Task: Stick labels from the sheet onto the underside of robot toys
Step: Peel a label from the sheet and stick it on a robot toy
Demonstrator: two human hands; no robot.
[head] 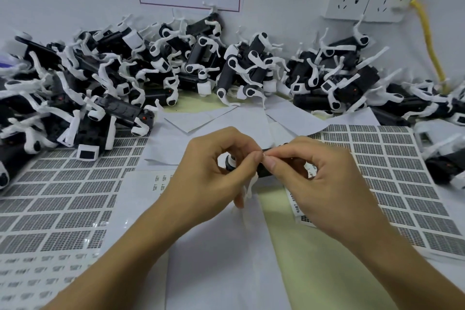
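So the grip here is really 2 grips meeting in the middle: the left hand [216, 171] has its fingers curled round the small black-and-white plastic robot toy [264, 171], holding it up off the desk, and the right hand [324, 176] comes in from the other side with thumb and forefinger pinched together right on the toy's black body, fingertips nearly touching the left forefinger. Can't actually see a label between those right fingertips, too small to tell, but my guess is it's being pressed on there. The toy's long axis runs roughly left to right between both hands, with a white leg dangling down below the left hand. Both hands are equally on it, so no reach is needed; the next bit looks like just rubbing the sticker flat. Outward from there: printed white label sheets [402, 171] lie flat on the desk either side, the right one just beside the right hand, and a big heap of matching robot toys [176, 65] is piled against the back wall.
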